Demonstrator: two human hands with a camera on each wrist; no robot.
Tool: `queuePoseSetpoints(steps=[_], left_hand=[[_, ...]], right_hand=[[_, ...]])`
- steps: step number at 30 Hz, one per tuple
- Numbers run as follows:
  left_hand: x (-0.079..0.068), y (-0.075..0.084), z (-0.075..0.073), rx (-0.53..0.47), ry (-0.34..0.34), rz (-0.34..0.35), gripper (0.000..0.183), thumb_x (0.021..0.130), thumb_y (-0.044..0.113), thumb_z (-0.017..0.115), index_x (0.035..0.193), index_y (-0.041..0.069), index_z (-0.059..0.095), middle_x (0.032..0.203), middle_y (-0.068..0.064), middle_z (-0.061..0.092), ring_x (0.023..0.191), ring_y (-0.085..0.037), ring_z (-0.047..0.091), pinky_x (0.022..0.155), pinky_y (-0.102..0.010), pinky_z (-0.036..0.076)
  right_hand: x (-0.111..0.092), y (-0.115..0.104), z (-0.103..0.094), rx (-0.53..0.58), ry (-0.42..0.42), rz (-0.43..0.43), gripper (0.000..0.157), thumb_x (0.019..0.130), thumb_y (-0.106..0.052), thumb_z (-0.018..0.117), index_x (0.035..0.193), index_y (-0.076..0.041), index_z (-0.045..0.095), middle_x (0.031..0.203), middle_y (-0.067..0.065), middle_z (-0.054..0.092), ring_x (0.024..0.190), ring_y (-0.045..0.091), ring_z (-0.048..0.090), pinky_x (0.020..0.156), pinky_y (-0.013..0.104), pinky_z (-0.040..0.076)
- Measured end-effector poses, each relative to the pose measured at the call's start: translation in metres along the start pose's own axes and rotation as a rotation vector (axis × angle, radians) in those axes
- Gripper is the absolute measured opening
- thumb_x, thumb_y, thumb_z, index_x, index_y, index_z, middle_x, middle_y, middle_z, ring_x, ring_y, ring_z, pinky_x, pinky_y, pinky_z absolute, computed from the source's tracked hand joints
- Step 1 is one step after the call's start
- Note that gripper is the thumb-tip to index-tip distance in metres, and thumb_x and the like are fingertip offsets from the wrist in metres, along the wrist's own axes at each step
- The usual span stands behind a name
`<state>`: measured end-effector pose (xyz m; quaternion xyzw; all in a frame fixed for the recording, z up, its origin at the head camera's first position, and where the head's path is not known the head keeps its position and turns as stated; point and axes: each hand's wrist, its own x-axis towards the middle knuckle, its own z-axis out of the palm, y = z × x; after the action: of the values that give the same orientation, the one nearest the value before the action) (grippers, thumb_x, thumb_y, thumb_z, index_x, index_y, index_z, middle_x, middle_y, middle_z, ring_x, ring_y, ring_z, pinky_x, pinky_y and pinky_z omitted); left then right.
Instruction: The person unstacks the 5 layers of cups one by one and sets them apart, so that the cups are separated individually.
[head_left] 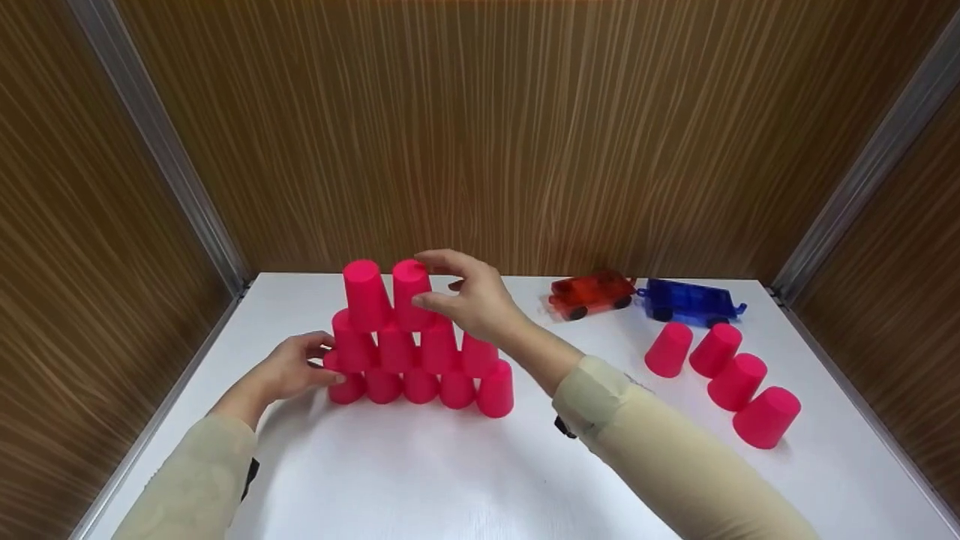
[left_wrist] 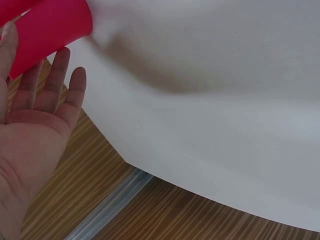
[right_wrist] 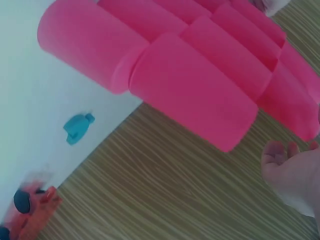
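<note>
- At the left, a person's left hand (head_left: 291, 369) reaches in at the lower end of a stack of pink cups (head_left: 381, 352), all turned upside down on a white tabletop (head_left: 405, 472). Seen from the left wrist, its fingers are long and loosely extended, not wrapped round anything. The leftmost bottom cup (head_left: 346, 390) lies between thumb and fingers: thumb in front, fingers along the outer side. I cannot tell how firmly they touch.
- The stack stands in front of me in three tiers: five cups below, four above them, two on top.
- The top-left cup (head_left: 366, 296) stands upright on its wide rim, with the fingers of both hands away from it.
- The top-right cup (head_left: 405, 292), just beside it, lies at the right hand's fingertips. The right hand (head_left: 478, 296) comes from the right, thumb across the cup's front and forefinger at its top edge. I cannot tell whether they pinch it or stand loose.
- A small teal piece (right_wrist: 77, 128), visible from the right wrist, lies on the table near its edge.
- Farther right, a red toy wagon (head_left: 590, 294) sits end to end with a blue toy wagon (head_left: 690, 301).
- Four loose cups (head_left: 737, 382) stand in a slanting line, nearer than the blue wagon.
</note>
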<state>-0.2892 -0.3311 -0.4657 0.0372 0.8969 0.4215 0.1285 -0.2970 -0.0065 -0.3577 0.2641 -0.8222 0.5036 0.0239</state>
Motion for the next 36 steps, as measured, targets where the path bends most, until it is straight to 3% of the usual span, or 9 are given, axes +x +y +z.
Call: queuePoseSetpoints(steps=[15,21,27,36], left_hand=[[0.003,0.006,0.000,0.007,-0.009,0.031,0.055,0.090,0.017,0.086,0.138,0.006,0.061,0.135,-0.018,0.064,0.129,-0.039,0.058,0.102,-0.050,0.055],[0.003,0.004,0.002,-0.002,-0.006,0.039,0.054,0.089,0.014,0.086,0.136,0.005,0.061,0.133,-0.019,0.066,0.126,-0.039,0.060,0.100,-0.047,0.055],[0.002,0.003,0.002,-0.003,-0.002,0.036,0.056,0.090,0.015,0.086,0.138,0.004,0.060,0.134,-0.020,0.065,0.127,-0.040,0.059,0.101,-0.048,0.055],[-0.001,0.000,0.000,0.015,-0.003,-0.007,0.063,0.090,0.019,0.087,0.144,0.005,0.057,0.139,-0.020,0.062,0.131,-0.042,0.056,0.103,-0.051,0.055]], right_hand=[[0.004,0.005,0.016,0.040,0.031,0.025,0.055,0.093,-0.018,0.084,0.143,-0.022,0.061,0.136,-0.003,0.061,0.123,0.017,0.058,0.104,0.043,0.053],[0.002,0.005,0.013,0.066,0.045,0.001,0.054,0.094,-0.017,0.083,0.143,-0.022,0.061,0.136,-0.005,0.060,0.123,0.019,0.059,0.100,0.034,0.054],[-0.006,0.000,-0.009,0.110,0.117,-0.049,0.054,0.093,-0.015,0.083,0.142,-0.021,0.060,0.134,-0.003,0.062,0.120,0.020,0.062,0.096,0.036,0.058],[-0.029,0.015,-0.069,0.115,0.253,-0.086,0.054,0.094,-0.016,0.083,0.142,-0.021,0.061,0.136,-0.002,0.062,0.121,0.020,0.063,0.097,0.039,0.059]])
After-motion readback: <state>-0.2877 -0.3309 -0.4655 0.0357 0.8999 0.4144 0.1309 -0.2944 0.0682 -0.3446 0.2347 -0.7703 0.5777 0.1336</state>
